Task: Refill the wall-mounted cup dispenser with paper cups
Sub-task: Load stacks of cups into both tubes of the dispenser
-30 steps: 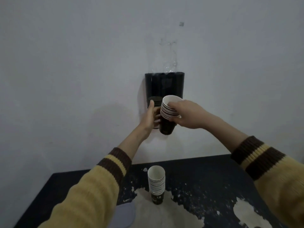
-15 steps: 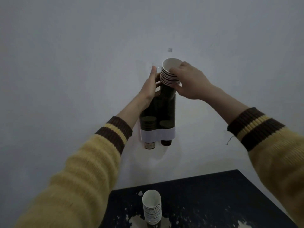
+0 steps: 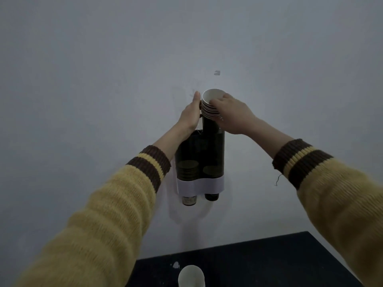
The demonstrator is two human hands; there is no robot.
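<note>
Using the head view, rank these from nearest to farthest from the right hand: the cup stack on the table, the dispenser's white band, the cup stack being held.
1. held cup stack: gripped by the right hand, at the top of the dispenser.
2. white band: below the hand, round the dispenser's base.
3. lower cup stack: far below, on the table.

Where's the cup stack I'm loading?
Centre of the head view: the cup stack is in the right hand, its bottom entering the dispenser's right column.
</note>
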